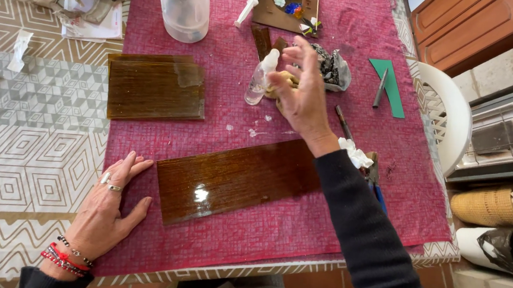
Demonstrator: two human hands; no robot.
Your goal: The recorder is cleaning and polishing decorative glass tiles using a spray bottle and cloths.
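Observation:
A long amber glass sheet (237,180) lies on the magenta cloth (324,227) in front of me. My left hand (111,205) rests flat on the cloth, fingertips at the sheet's left edge, rings on two fingers and bracelets at the wrist. My right hand (303,92) reaches forward with fingers spread over a tan rag (280,80), right beside a small clear squeeze bottle (259,77); I cannot tell whether it grips the rag. A stack of smaller amber glass sheets (155,88) sits to the left.
A tall clear plastic container (184,0) stands at the back. A wooden board with blue flower pieces (286,1), a crumpled bag (333,66), a green card (390,85) with a pen (380,88), and tools (375,179) lie on the right. A white chair (447,113) stands beside the table.

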